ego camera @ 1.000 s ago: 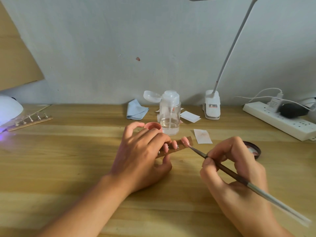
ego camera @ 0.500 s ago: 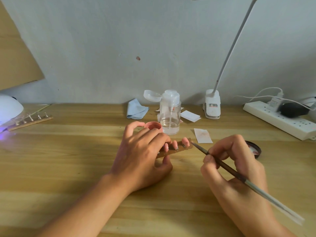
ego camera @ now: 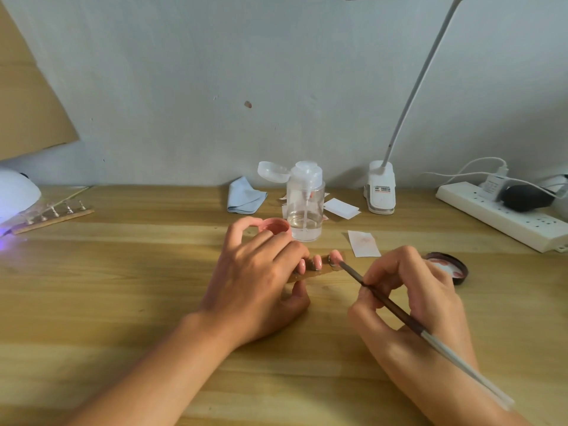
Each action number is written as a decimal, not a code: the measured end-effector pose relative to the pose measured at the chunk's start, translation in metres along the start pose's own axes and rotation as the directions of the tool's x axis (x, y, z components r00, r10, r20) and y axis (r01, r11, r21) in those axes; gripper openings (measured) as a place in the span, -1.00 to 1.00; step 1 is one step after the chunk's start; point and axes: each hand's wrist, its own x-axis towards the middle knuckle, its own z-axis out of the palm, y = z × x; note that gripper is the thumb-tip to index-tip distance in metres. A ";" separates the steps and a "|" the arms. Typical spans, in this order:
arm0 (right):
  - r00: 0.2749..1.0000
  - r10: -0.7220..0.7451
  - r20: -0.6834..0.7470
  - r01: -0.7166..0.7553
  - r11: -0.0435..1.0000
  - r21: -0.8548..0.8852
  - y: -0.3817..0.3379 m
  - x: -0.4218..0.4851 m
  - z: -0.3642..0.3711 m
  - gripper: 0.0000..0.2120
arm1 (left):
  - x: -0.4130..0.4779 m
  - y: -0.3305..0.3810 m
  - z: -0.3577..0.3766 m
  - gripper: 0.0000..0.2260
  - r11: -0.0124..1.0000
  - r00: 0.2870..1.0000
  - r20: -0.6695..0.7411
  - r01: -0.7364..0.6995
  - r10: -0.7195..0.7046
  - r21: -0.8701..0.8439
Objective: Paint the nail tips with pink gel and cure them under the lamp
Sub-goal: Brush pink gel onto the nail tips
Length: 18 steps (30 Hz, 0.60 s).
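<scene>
A brown strip carrying pink-painted nail tips lies at the middle of the wooden table. My left hand pinches the strip's left end between fingers and thumb and covers part of it. My right hand grips a thin brush like a pen, its tip touching the rightmost nail tip. Just behind my left fingers stands the open pink gel pot. Its dark lid lies to the right, partly behind my right hand. The white curing lamp glows violet at the far left.
A second strip of nail tips lies in front of the curing lamp. A clear pump bottle, blue cloth, paper wipes, a clip desk lamp and a power strip line the back of the table.
The brush tip drew back to the right of the strip half a second ago and has returned to the rightmost nail tip. My left hand has kept its hold.
</scene>
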 end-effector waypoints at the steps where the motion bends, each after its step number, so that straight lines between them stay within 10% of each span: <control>1: 1.000 -0.007 0.006 0.008 1.000 -0.007 0.000 0.000 0.000 -0.89 | 0.000 0.000 0.000 -0.79 1.000 1.000 0.002 0.001 -0.001 -0.003; 12: 1.000 0.011 -0.021 -0.010 0.999 0.044 -0.003 -0.001 -0.001 -0.91 | 0.001 0.001 -0.001 -0.81 1.000 1.000 0.022 0.015 -0.014 -0.013; 18: 0.961 0.277 0.019 -0.265 0.893 0.365 0.006 0.005 -0.001 -0.84 | 0.005 0.001 -0.002 -0.85 0.993 0.984 0.135 0.114 -0.113 -0.002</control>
